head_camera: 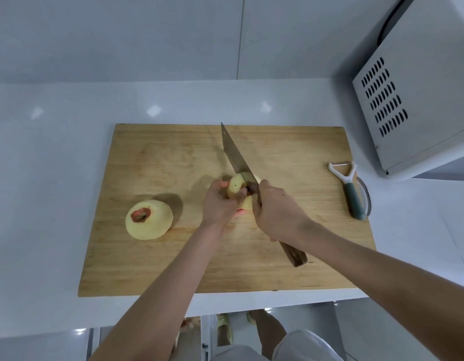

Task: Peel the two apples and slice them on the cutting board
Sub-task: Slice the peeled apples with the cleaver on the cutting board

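Slicing on the cutting board (290,152): right hand (276,212) grips knife (234,155), left hand (219,201) clasps peeled apple (236,185) (second apple (152,225) nearby)

We see a white counter (56,178). On it rest a wooden cutting board (160,256) and a white appliance (429,95)

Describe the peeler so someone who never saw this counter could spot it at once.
Start at the wooden cutting board, then go to its right edge, near the white appliance. The peeler lies there, untouched. Unlike the long knife, it has a white Y-shaped head and a dark green handle.
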